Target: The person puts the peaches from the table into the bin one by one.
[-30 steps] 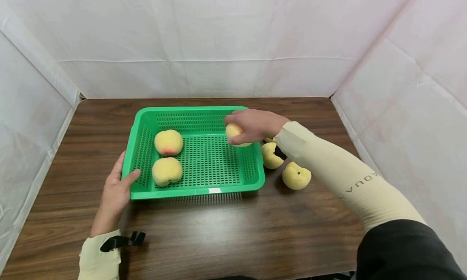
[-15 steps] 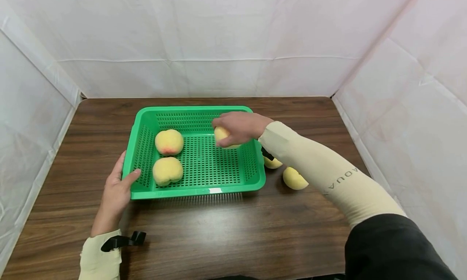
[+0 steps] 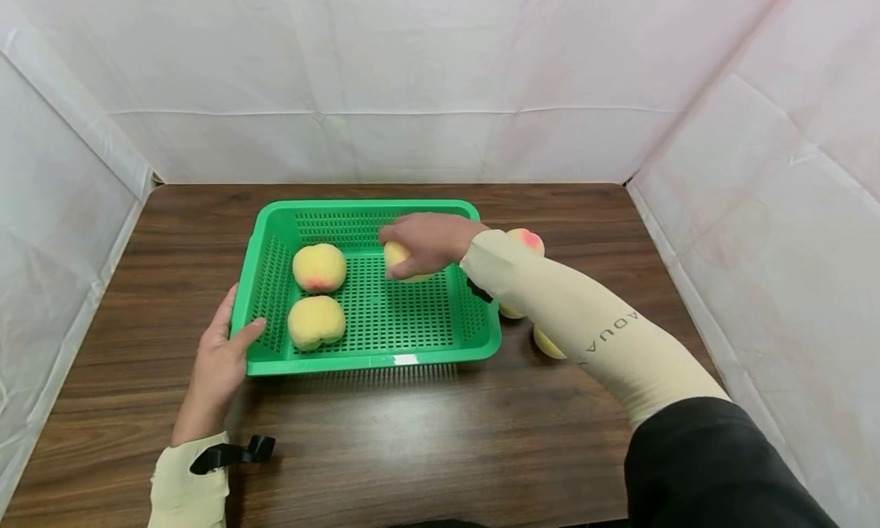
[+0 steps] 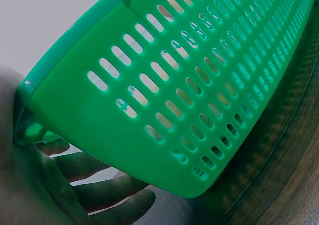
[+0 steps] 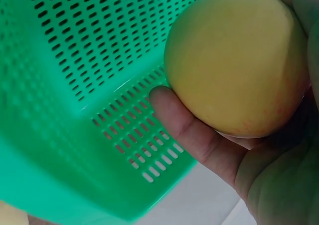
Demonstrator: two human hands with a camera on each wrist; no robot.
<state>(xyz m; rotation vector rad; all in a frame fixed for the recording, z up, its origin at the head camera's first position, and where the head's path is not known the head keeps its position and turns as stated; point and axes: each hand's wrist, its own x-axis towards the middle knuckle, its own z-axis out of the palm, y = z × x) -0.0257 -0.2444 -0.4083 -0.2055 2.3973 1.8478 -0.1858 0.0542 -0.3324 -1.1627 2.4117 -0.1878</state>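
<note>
A green perforated plastic basket [image 3: 374, 364] stands on the table, two yellow peaches [image 3: 319, 268] side by side in its left part. My left hand [image 3: 218, 357] grips the basket's left end, thumb over the rim. In the left wrist view its fingers [image 4: 107, 192] lie along the outside of the end wall. Inside the basket's outline, right of centre, my right hand [image 3: 429, 243] holds another peach [image 5: 234, 60] from above. The thumb presses that peach's near side in the right wrist view; the other fingers are mostly hidden.
Right of the basket on the brown wooden table [image 3: 412, 451] lie three more peaches, one with a pink blush [image 3: 528, 240]. The right forearm [image 3: 571, 306] partly covers them. White sheeting [image 3: 385, 85] encloses the back and both sides.
My right hand has moved left with its peach, from the basket's right rim further over the inside. The blushed peach behind the forearm has come into view. My left hand stays put.
</note>
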